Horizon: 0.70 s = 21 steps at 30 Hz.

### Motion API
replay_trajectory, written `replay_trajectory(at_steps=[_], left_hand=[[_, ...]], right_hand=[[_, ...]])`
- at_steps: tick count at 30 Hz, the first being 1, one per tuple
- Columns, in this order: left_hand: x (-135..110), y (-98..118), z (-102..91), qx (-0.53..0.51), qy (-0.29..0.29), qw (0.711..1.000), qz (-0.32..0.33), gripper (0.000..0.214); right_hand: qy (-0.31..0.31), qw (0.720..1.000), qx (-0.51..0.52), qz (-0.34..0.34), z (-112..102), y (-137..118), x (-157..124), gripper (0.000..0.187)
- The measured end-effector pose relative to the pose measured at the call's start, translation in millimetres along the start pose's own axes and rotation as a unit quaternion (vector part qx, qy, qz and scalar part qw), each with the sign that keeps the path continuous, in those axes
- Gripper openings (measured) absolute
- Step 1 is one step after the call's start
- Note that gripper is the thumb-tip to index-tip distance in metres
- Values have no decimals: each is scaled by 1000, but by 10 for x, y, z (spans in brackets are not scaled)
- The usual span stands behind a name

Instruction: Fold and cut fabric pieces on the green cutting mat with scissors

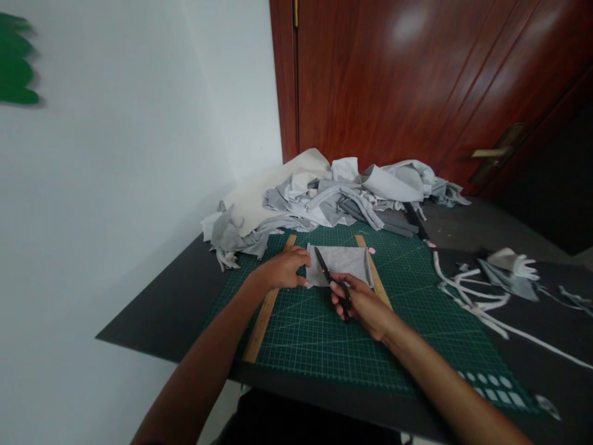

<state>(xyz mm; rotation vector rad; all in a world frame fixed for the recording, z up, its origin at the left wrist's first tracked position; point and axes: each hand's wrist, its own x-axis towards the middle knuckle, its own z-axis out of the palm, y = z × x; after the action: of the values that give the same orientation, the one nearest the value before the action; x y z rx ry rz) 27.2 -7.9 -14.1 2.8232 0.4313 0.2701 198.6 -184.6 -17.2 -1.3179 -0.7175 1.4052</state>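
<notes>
A rectangular piece of grey fabric (349,261) lies on the green cutting mat (324,337), its right edge by a wooden ruler (380,285). My left hand (288,267) is at the fabric's left edge, fingers curved and apart, thumb and fingertips touching it. Black scissors (323,264) are gripped in my right hand (354,298), their blades together and pointing up and left over the fabric. A second wooden ruler (262,324) lies along the mat's left side, partly under my left hand and wrist.
Behind the mat, a heap of grey and white cloth (331,201) lies against the wall and door (393,80). Narrow fabric strips (482,303) and scraps (509,278) lie to the right on the black table (157,309). Pink dots (372,251) mark the mat.
</notes>
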Motion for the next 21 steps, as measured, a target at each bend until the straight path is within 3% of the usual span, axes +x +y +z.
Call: replay_trajectory(at_steps=[6, 10, 14, 18, 21], left_hand=[[80, 179, 40, 36, 17, 999, 15, 10], [79, 276, 5, 56, 7, 998, 14, 22], [54, 278, -22, 113, -2, 990, -81, 53], [78, 272, 40, 158, 27, 970, -184, 50], [104, 283, 112, 188, 91, 959, -189, 43]], right_hand=[[3, 1000, -8, 0, -12, -44, -1, 31], [3, 1000, -16, -11, -30, -53, 24, 37], [-1, 999, -27, -46, -43, -51, 31, 49], [1, 998, -22, -65, -37, -35, 23, 61], [11, 997, -2, -77, -30, -16, 33, 67]])
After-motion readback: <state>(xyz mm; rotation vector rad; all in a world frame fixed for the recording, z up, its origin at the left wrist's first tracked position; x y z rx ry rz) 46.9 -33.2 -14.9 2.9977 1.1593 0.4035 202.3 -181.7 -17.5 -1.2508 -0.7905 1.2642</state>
